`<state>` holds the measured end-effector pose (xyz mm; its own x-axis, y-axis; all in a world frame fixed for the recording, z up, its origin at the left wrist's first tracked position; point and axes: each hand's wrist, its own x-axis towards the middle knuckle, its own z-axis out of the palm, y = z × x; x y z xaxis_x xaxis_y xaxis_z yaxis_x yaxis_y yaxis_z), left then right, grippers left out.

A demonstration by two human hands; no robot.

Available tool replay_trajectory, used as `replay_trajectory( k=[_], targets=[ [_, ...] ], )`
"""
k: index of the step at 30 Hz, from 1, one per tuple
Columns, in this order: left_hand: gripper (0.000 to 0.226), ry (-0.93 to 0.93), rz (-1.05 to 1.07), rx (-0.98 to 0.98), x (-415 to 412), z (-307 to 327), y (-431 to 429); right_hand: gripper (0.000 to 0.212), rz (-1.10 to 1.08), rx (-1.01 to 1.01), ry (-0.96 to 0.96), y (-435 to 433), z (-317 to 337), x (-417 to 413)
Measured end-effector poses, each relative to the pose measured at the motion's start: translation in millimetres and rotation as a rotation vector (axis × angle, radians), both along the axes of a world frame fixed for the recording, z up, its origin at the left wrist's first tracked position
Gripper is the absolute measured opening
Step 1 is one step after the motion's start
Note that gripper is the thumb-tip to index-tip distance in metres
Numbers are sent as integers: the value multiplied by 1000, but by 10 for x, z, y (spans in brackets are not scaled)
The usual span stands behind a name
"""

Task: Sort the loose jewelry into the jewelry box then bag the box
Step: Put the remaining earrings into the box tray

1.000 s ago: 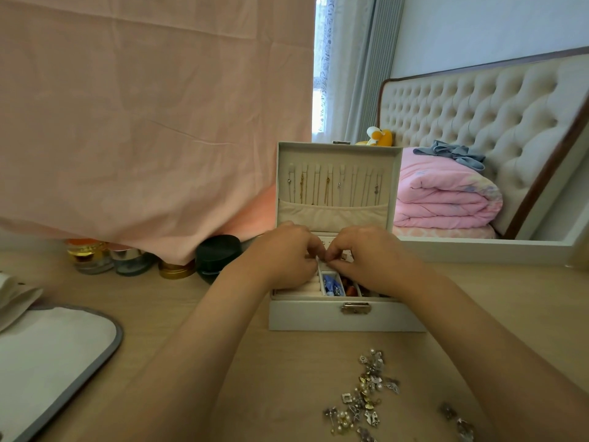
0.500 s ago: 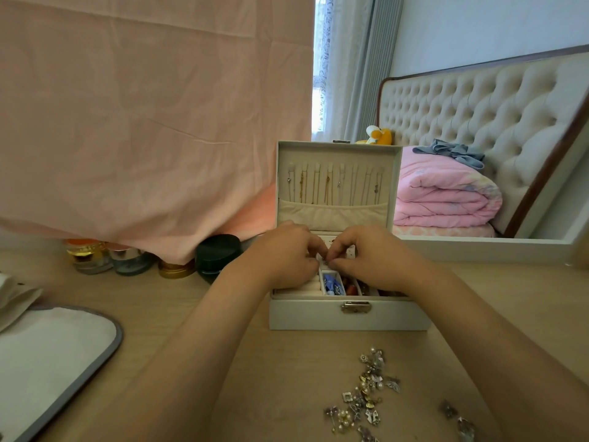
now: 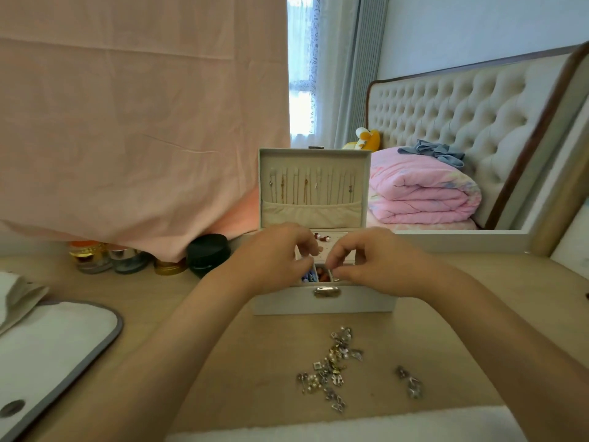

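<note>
A white jewelry box [image 3: 287,302] stands open on the wooden table, its lid [image 3: 314,215] upright with several necklaces hanging inside. My left hand [image 3: 274,258] and my right hand [image 3: 374,264] hover over the box's front compartments, fingers curled and fingertips a little apart. The right thumb and forefinger are pinched together low in the box. Whether either hand holds a small piece is hidden. Loose jewelry [image 3: 333,362] lies in a pile in front of the box, and a smaller cluster [image 3: 409,382] lies to its right.
A white bag with a grey rim [image 3: 47,339] lies at the left. Small jars [image 3: 92,256] and a black pot [image 3: 208,253] stand behind, under a hanging pink cloth [image 3: 127,122]. A mirror frame [image 3: 462,240] runs along the back right.
My fingertips were pressed together over the box; now the two hands have drawn slightly apart, the right one sliding right and lower.
</note>
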<state>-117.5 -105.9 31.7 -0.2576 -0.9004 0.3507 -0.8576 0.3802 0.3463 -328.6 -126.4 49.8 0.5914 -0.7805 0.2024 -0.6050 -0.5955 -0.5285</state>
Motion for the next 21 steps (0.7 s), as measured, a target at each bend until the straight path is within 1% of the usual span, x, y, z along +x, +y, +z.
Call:
replay_trajectory(
  k=[2, 6, 10, 14, 17, 21],
  targets=[
    [7, 13, -50, 12, -90, -42, 189, 12, 12, 33, 49, 146, -45, -100],
    [9, 3, -89, 52, -213, -219, 465, 16, 28, 36, 185, 306, -215, -240],
    [11, -56, -97, 87, -317, -457, 618, 22, 67, -41, 294, 411, -395, -264],
    [24, -110, -124, 87, -362, -639, 648, 26, 41, -172, 480, 422, -536, -222],
    [26, -103, -142, 76, -332, -684, 637, 25, 32, -226, 487, 404, -581, -205],
    [20, -52, -150, 81, -283, -732, 615, 21, -12, -130, 390, 383, -584, -219]
  ],
)
